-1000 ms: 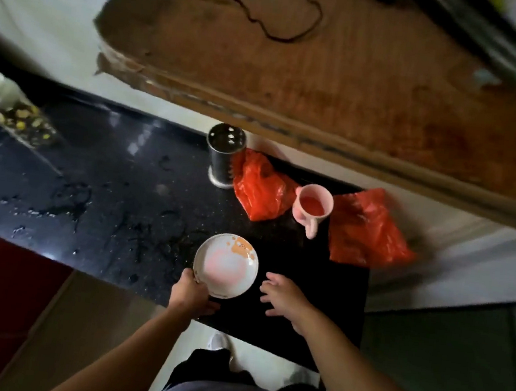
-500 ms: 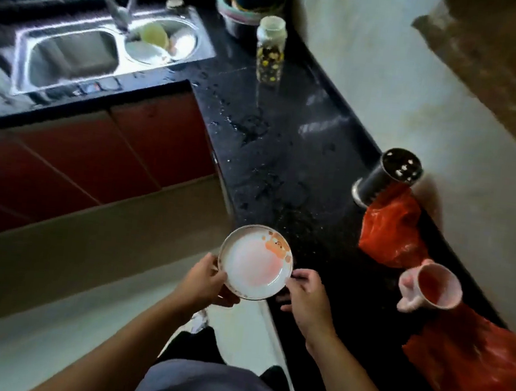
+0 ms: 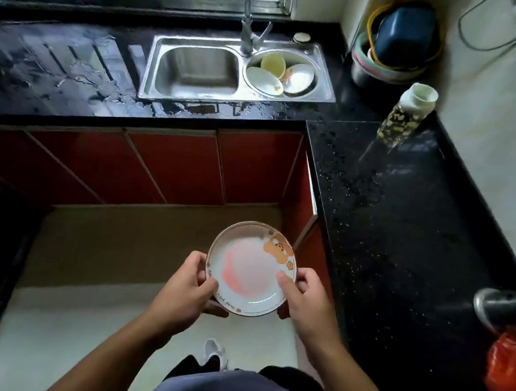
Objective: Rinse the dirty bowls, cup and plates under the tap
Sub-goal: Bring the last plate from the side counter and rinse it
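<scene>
A white plate (image 3: 250,267) with an orange bear print and a pink stain is held level over the floor. My left hand (image 3: 186,286) grips its left rim and my right hand (image 3: 303,295) grips its right rim, thumb on the inside. Far ahead, a steel double sink (image 3: 196,71) sits under the tap (image 3: 249,13). Its right round basin holds a pale bowl (image 3: 273,64) and two plates (image 3: 281,78) leaning together. The pink cup is out of view.
A black wet counter (image 3: 392,209) runs along the right, with a patterned bottle (image 3: 406,115), a steel holder (image 3: 506,305) and a red bag (image 3: 510,371). Stacked basins (image 3: 396,44) stand in the corner. Red cabinet doors (image 3: 158,165) lie below the sink counter.
The plate was lifted off the counter, and my right hand joined my left on its rim. My view has turned left, from the counter end toward the sink.
</scene>
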